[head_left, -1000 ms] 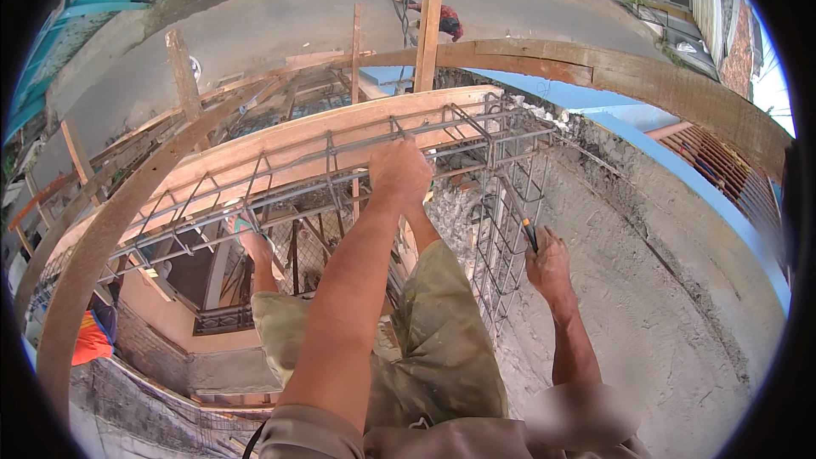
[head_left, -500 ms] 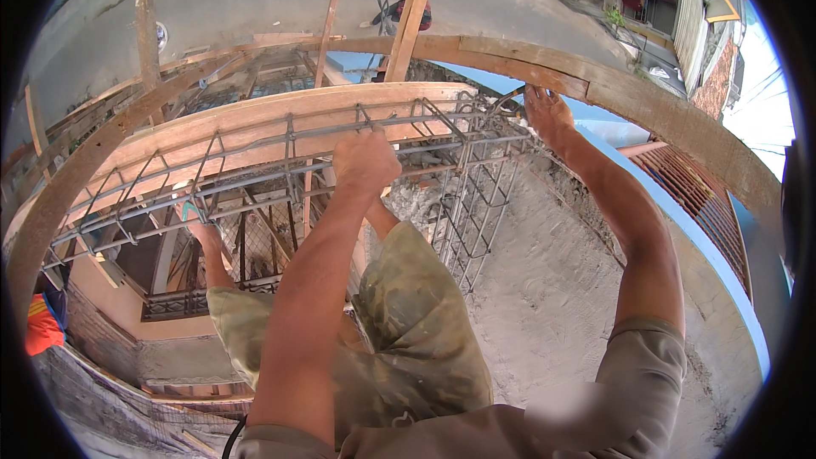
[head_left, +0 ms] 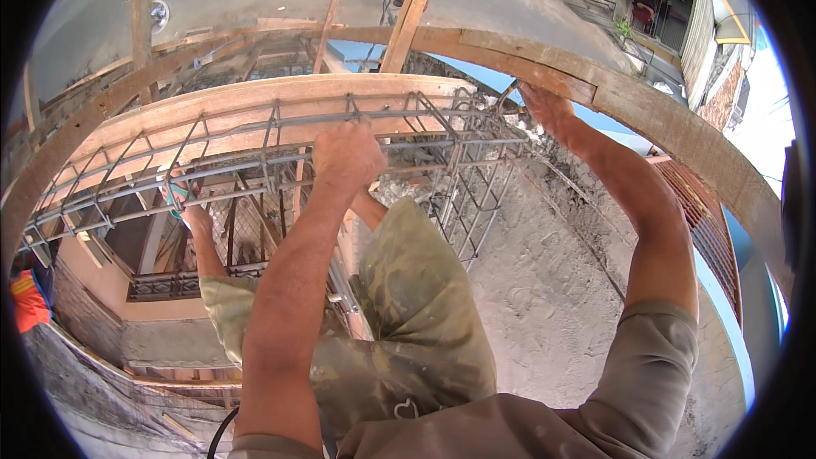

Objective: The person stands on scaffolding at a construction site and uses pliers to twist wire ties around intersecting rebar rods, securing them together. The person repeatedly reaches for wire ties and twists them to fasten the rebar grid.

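A long cage of steel reinforcing bars [head_left: 234,129], tied with square stirrups, lies across in front of me. My left hand [head_left: 348,151] is closed in a fist around an upper bar near the cage's middle. My right hand [head_left: 544,109] is at the far right, just under the edge of a curved timber beam [head_left: 680,130]. Its fingers are partly hidden and look curled, beside the end of a bent steel bar [head_left: 505,99]. What they grip is not clear. A plywood board [head_left: 170,129] stands along the cage's far side.
A second, upright bar cage [head_left: 467,212] drops below the right end, beside a rough grey mortar wall [head_left: 544,263]. My legs in camouflage shorts [head_left: 416,280] straddle the work; one foot wears a green-strapped sandal [head_left: 176,193]. A timber post [head_left: 408,21] rises beyond the plywood.
The view has shifted slightly. My left hand and the bar cage now appear a little further left, the hand still gripping. My right hand stays by the beam, its upper arm slightly further right.
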A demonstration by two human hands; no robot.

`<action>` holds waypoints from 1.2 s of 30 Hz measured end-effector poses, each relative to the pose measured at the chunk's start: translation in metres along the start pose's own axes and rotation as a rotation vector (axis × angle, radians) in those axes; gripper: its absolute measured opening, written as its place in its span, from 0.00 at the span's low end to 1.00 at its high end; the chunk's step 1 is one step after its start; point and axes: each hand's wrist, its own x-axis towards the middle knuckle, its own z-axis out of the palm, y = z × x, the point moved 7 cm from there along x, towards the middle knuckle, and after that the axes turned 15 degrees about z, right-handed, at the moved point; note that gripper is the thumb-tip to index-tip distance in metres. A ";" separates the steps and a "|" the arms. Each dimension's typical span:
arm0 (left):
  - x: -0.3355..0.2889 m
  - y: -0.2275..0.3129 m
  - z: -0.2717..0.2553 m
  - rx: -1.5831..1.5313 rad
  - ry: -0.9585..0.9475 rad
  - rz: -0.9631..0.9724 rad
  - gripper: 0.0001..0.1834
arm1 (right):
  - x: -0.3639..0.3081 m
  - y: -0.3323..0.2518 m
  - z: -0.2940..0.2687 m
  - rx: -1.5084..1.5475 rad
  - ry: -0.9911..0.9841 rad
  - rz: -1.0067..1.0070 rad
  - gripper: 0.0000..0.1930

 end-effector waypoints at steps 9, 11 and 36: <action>-0.001 -0.005 0.004 -0.012 0.053 0.014 0.25 | 0.009 0.015 -0.026 -0.062 0.208 -0.082 0.24; 0.000 -0.004 0.004 -0.005 0.071 0.025 0.23 | 0.011 0.011 -0.017 -0.029 0.174 -0.084 0.23; -0.003 -0.004 -0.002 -0.086 -0.045 0.032 0.17 | 0.020 0.016 0.017 1.027 -0.946 0.131 0.07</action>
